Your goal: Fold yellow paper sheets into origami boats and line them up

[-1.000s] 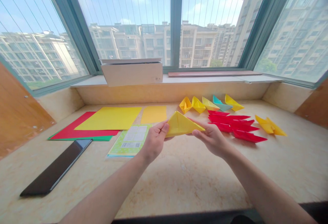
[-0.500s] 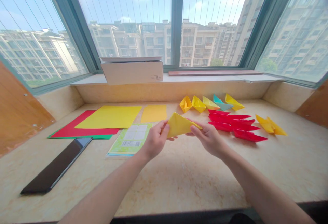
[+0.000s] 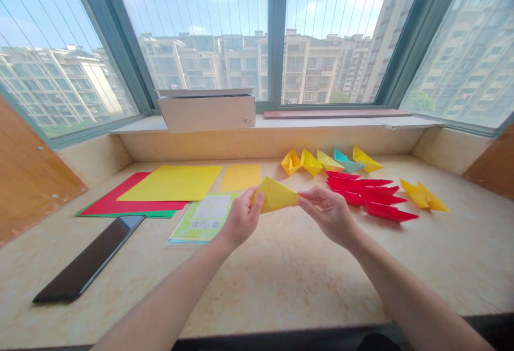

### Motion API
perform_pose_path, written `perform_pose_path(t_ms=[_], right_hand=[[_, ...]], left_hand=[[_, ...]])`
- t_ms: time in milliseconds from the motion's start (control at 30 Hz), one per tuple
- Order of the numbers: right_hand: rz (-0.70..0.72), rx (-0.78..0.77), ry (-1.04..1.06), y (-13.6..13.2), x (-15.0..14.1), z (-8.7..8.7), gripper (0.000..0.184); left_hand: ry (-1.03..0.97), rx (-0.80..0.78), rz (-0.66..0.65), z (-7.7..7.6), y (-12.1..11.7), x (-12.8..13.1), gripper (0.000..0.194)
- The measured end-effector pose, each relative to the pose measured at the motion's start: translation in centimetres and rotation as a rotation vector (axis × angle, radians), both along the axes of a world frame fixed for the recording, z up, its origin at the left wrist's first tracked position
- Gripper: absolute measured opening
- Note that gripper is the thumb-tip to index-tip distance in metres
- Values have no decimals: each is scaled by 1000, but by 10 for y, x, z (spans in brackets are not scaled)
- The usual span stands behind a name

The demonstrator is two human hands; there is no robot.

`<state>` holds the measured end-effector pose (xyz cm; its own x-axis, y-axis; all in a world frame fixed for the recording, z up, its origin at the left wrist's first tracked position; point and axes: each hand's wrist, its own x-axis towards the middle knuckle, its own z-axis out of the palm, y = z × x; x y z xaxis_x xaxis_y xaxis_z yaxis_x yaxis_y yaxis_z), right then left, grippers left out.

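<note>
Item: one folded yellow paper triangle [image 3: 275, 195], held in the air between our two hands, above the bench [image 3: 281, 287]. Left hand [image 3: 241, 220]: left fingers [image 3: 257, 201] pressed together, pinching the triangle's left end. Right hand [image 3: 329, 216]: right fingers [image 3: 311, 195] pinching its right tip. Just beyond the right fingers: red paper boats [image 3: 363, 195]. Farther beyond them: a row of yellow paper boats [image 3: 301, 162]. Just beside the left fingers: a green printed packet [image 3: 203, 219]. Beyond the left fingers: a yellow sheet [image 3: 172, 182] and an orange sheet [image 3: 241, 177]. Well left of the left fingers: a dark tablet [image 3: 88, 260].
</note>
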<state>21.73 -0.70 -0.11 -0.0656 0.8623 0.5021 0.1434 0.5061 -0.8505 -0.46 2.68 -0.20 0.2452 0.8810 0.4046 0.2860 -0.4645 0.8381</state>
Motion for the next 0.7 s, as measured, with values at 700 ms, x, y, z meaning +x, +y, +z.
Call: perform_pose_path(t_ms=[700], right_hand=[[25, -8, -159, -11, -8, 3, 41]], left_hand=[[44, 67, -56, -3, -1, -6, 27]])
